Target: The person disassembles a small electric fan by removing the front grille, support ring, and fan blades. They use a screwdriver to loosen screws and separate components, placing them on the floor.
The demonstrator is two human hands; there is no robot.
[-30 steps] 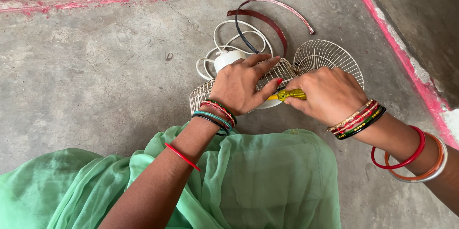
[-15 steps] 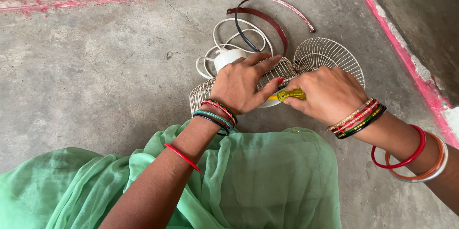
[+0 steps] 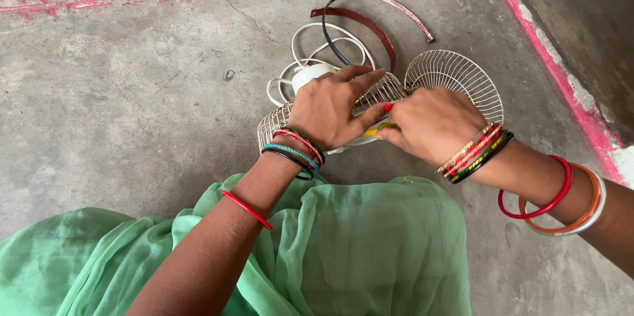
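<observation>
Green gauzy cloth (image 3: 343, 250) is seen nearest, draped below the wire fan guard (image 3: 281, 121). The left hand (image 3: 333, 106) is laid flat on that guard, fingers spread, pressing it to the concrete floor (image 3: 119, 105). The right hand (image 3: 432, 123) is curled tight around a yellow-handled tool (image 3: 382, 129) at the guard's right edge. Just right of the guard, a second wire grille (image 3: 456, 75) is leaned; beyond the guard, white cable (image 3: 317, 42) and curved dark red strips (image 3: 370, 22) are scattered.

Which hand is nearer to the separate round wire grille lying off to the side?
Right. The right hand sits against the near edge of the loose wire grille. The left hand rests on the other grille, with the right hand between it and the loose one.
</observation>
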